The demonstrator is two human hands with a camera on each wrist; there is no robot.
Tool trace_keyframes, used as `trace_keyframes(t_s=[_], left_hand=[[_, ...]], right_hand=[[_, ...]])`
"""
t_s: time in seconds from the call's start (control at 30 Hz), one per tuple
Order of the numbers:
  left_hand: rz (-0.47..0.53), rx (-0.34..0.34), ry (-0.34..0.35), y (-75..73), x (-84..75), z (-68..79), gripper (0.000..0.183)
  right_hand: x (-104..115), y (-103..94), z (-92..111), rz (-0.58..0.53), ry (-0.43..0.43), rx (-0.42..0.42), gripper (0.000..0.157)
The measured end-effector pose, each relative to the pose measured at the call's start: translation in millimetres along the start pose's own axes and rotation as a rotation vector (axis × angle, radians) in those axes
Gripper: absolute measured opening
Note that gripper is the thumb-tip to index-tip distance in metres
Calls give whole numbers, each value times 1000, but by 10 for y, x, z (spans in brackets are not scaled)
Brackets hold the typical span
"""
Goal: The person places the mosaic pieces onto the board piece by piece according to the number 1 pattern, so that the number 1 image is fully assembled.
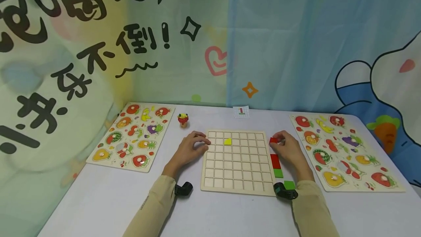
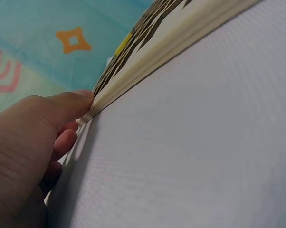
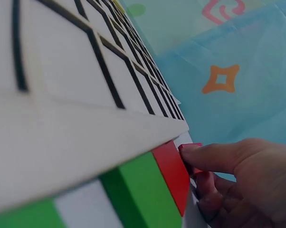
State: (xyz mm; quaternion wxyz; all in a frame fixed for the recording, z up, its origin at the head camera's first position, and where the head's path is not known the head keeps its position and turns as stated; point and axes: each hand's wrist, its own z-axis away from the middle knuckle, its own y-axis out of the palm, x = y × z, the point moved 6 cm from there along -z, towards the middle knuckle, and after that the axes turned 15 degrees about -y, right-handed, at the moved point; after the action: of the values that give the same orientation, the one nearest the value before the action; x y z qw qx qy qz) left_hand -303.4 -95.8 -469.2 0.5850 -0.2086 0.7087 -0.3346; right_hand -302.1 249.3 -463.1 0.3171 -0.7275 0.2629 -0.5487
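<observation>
Red block (image 1: 273, 140) pinched by right hand (image 1: 288, 148); I see left hand (image 1: 189, 148), fingers relaxed, touching edge of grid board (image 1: 235, 166).

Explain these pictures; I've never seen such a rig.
You see no machine, just a person's left hand and right hand, both bare. The wide picture comes from a camera worn on the head; the close ones come from wrist cameras. On the white table lies a gridded board with one yellow piece. Red and green pieces lie along its right side. Fruit-picture boards lie left and right; a figurine and card sit behind. The right hand pinches a red piece; the left hand touches the gridded board's left edge.
</observation>
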Motion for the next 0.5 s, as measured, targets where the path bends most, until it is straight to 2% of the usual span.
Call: trace_keyframes(t_s=[0.17,0.3,0.5], left_hand=[[2,11,-19,7,12,-4,15],[10,6,-18,3,12,-2,15],[17,6,-23,2,18,-9,14]], right_hand=[[12,-67,22,-31,-5,-61,23],[19,-90,27,-71,-3,-99,23],[25,-55,14,-124,1,-110,26]])
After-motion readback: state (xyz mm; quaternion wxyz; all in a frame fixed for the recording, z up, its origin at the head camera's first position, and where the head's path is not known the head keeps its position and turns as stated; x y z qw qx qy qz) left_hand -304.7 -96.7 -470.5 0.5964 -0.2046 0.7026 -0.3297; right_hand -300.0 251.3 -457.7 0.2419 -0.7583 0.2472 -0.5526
